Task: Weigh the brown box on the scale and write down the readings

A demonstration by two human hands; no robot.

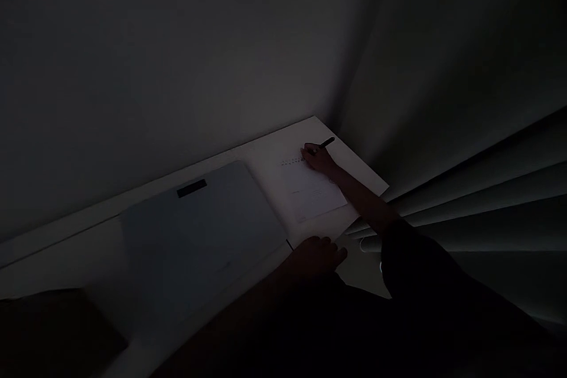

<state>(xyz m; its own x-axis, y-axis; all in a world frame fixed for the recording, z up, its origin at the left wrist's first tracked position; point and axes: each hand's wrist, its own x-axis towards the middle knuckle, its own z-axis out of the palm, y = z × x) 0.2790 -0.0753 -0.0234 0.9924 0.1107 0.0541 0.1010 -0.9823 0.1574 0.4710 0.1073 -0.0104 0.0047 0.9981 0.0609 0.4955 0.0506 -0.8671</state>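
The scene is very dark. My right hand (318,158) is stretched out to the far corner of a white desk (270,153), its fingers closed round a dark pen (326,143) whose tip rests on a sheet of paper (310,189) with faint lines of writing. My left hand (316,255) rests near the desk's front edge, just below the paper, with the fingers loosely curled and nothing visible in them. A dark sleeve covers my right upper arm.
A closed grey laptop or pad (199,230) with a small dark label (191,188) lies left of the paper. A plain wall stands behind the desk and a pleated curtain (465,177) hangs at the right. A dark object (53,331) sits at the lower left.
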